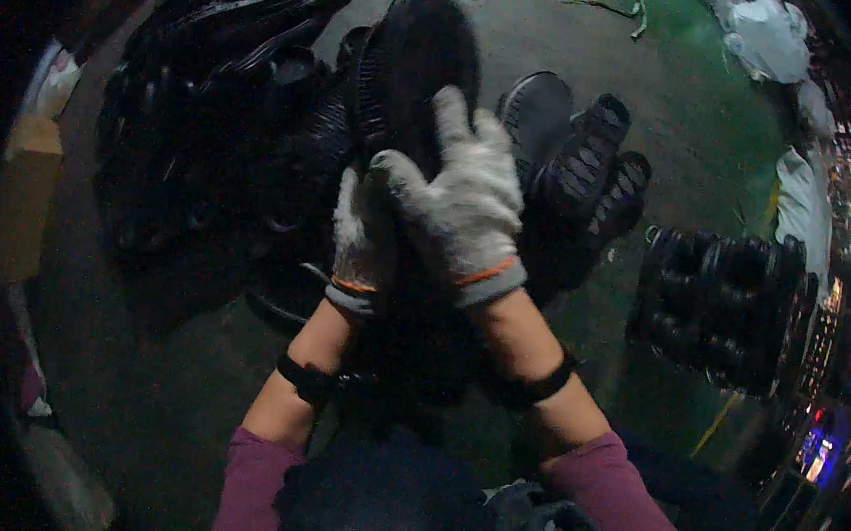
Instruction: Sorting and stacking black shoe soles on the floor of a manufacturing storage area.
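A black shoe sole (422,63) with a smooth face and a ribbed edge stands tilted in front of me, its rounded end pointing away. My left hand (359,231), in a whitish work glove, is closed around its lower left side, its fingers partly hidden behind the sole. My right hand (466,184), in a matching glove, grips it from the right; the thumb and forefinger lie on its face. Slight blur softens this glove. Beyond my right hand several more black soles lie fanned out, one showing its flat face (536,120), another its patterned side (592,149).
A large heap of dark, shiny soles (210,102) fills the left side. At right stands a stack of black soles (724,301). White bags (767,38) line the far right, a brown cardboard box (27,203) the far left. A strip (635,14) lies on the floor.
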Demonstrator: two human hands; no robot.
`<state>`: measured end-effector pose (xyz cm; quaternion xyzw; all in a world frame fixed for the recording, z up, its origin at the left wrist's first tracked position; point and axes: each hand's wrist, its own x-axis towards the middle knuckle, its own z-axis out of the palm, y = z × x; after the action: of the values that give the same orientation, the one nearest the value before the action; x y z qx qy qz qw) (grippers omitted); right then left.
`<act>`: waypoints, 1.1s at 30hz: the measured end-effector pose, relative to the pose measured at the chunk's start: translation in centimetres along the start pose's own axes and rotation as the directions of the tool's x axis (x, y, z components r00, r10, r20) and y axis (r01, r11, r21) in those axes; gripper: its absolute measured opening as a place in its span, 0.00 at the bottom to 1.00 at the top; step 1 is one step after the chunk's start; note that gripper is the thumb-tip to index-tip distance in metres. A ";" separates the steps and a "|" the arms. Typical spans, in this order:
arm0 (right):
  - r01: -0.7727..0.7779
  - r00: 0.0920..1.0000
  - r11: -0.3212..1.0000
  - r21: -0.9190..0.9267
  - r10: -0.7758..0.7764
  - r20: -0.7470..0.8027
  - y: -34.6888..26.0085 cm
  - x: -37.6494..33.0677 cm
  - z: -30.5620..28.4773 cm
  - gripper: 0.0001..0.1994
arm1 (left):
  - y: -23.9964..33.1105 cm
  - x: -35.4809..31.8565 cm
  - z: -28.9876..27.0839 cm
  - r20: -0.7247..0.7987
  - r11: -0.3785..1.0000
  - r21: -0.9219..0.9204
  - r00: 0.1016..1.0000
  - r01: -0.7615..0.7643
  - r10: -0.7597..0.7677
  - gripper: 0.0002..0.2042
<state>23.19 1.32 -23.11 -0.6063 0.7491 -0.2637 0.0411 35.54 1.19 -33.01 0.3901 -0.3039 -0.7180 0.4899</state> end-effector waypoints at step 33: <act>-0.383 0.651 0.050 0.923 0.724 0.231 38.7 -4.5 -9.9 0.47 | 4.7 7.1 5.0 0.596 0.049 0.784 0.773 -0.619 0.217 0.17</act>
<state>-13.77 13.75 -33.02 -0.0745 0.6239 -0.6875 0.3641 31.86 -6.78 -28.48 0.3748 -0.8561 -0.2356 0.2666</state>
